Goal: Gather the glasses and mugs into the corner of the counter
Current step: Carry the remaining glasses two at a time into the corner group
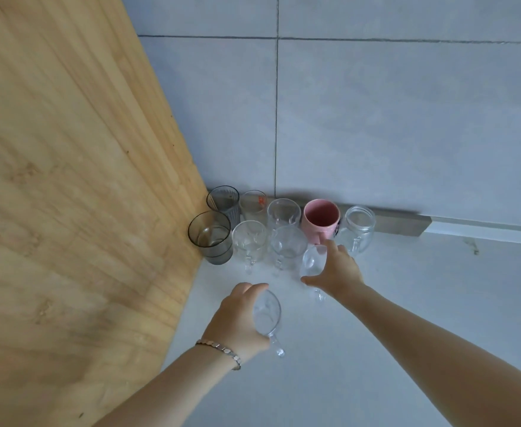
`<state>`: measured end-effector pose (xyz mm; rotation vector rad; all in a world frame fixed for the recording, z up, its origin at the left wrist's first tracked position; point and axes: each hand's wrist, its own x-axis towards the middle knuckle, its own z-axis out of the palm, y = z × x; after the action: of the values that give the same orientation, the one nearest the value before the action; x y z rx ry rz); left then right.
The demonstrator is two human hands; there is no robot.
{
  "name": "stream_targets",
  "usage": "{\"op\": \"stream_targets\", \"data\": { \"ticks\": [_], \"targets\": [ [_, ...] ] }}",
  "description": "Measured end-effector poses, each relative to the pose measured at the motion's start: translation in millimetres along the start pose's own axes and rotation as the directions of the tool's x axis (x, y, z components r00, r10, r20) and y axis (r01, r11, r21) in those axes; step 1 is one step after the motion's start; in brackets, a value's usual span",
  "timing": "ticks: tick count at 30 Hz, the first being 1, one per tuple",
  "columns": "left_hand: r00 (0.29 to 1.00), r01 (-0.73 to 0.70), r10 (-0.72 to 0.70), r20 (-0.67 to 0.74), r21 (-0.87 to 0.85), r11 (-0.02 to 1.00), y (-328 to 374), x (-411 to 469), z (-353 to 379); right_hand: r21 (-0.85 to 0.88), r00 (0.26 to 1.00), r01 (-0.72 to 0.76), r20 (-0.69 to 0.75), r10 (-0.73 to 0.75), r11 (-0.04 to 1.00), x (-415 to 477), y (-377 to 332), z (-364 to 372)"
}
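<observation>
Several glasses and mugs stand clustered in the counter corner: two smoky grey tumblers, a clear glass with a red print, clear handled mugs, a pink mug and a handled glass jar. My left hand grips a clear handled mug from above, in front of the cluster. My right hand holds another clear handled mug just in front of the pink mug, at the cluster's edge.
A wooden panel forms the left wall of the corner. A grey tiled wall with a metal strip closes the back. The white counter stretches to the right and toward me.
</observation>
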<state>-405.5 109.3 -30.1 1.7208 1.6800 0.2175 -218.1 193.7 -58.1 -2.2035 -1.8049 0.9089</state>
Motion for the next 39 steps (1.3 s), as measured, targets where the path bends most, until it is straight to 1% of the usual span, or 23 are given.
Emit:
{"op": "stream_targets", "data": {
  "ticks": [2,5,8,10,13,15,17,18,19,20,21,22,23,24,28,31,32,33,34,35,37,38,39],
  "targets": [
    [1.000,-0.028,0.028,0.007,0.005,1.000,-2,7,-2,0.008,0.998,-0.040,-0.038,0.040,0.999,-2,-3,4],
    [0.998,-0.052,0.051,0.037,0.004,0.999,-5,15,-4,0.074,0.987,-0.129,-0.085,0.135,0.989,-5,-6,12],
    [0.996,-0.072,0.071,0.055,0.008,0.997,-6,22,-4,0.162,0.968,-0.233,-0.057,0.244,0.959,-8,-6,16],
    [0.995,-0.076,0.076,0.065,0.012,0.997,-5,25,-4,0.231,0.965,-0.252,-0.017,0.262,0.940,-9,-3,16],
    [0.994,-0.076,0.075,0.077,0.016,0.997,-5,26,-4,0.297,0.967,-0.239,-0.012,0.254,0.925,-9,0,15],
    [0.993,-0.078,0.075,0.096,0.024,0.997,-2,26,-4,0.278,0.969,-0.243,0.027,0.245,0.929,-11,-1,12],
    [0.989,-0.093,0.088,0.118,0.041,0.995,2,27,-4,0.191,0.981,-0.191,0.001,0.194,0.963,-20,1,4],
    [0.988,-0.101,0.095,0.126,0.047,0.994,6,28,-4,0.163,0.992,-0.115,-0.023,0.120,0.980,-28,4,-2],
    [0.986,-0.107,0.100,0.131,0.049,0.993,10,29,-4,0.145,1.000,0.001,-0.013,0.001,0.989,-39,8,-9],
    [0.985,-0.119,0.112,0.128,0.052,0.991,17,30,-4,0.131,0.989,0.134,0.050,-0.142,0.982,-51,12,-16],
    [0.983,-0.141,0.133,0.123,0.057,0.988,25,31,-3,0.129,0.955,0.239,0.149,-0.257,0.962,-64,16,-22],
    [0.979,-0.169,0.161,0.124,0.056,0.984,34,33,-2,0.143,0.915,0.287,0.251,-0.316,0.947,-76,19,-27],
    [0.973,-0.195,0.187,0.133,0.047,0.980,44,35,1,0.154,0.890,0.301,0.308,-0.335,0.941,-85,23,-30],
    [0.965,-0.222,0.215,0.148,0.032,0.974,55,37,4,0.168,0.893,0.297,0.301,-0.335,0.940,-90,28,-30],
    [0.909,-0.362,0.356,0.215,-0.010,0.932,95,44,18,0.242,0.974,0.212,0.025,-0.224,0.947,-88,49,-31],
    [0.864,-0.428,0.432,0.260,-0.074,0.901,105,57,24,0.277,0.991,0.130,-0.071,-0.115,0.952,-79,71,-30],
    [0.857,-0.471,0.470,0.213,-0.048,0.881,104,63,24,0.297,0.991,0.100,-0.110,-0.070,0.950,-74,78,-29],
    [0.856,-0.509,0.503,0.119,0.022,0.861,101,72,25,0.313,0.988,0.064,-0.152,-0.017,0.948,-69,85,-29],
    [0.843,-0.535,0.537,0.026,0.144,0.832,95,82,27,0.325,0.981,0.026,-0.190,0.039,0.945,-62,90,-29],
    [0.832,-0.534,0.555,0.003,0.279,0.798,90,92,29,0.338,0.974,-0.009,-0.212,0.085,0.941,-55,94,-29],
    [0.894,-0.421,0.439,0.087,0.495,0.760,83,107,36,0.351,0.965,-0.053,-0.222,0.138,0.935,-40,97,-28],
    [0.922,-0.368,0.369,0.117,0.565,0.739,81,112,39,0.354,0.963,-0.071,-0.220,0.157,0.932,-33,97,-27],
    [0.933,-0.338,0.343,0.109,0.596,0.728,81,116,41,0.365,0.960,-0.090,-0.215,0.178,0.927,-27,96,-25]
  ]
}}
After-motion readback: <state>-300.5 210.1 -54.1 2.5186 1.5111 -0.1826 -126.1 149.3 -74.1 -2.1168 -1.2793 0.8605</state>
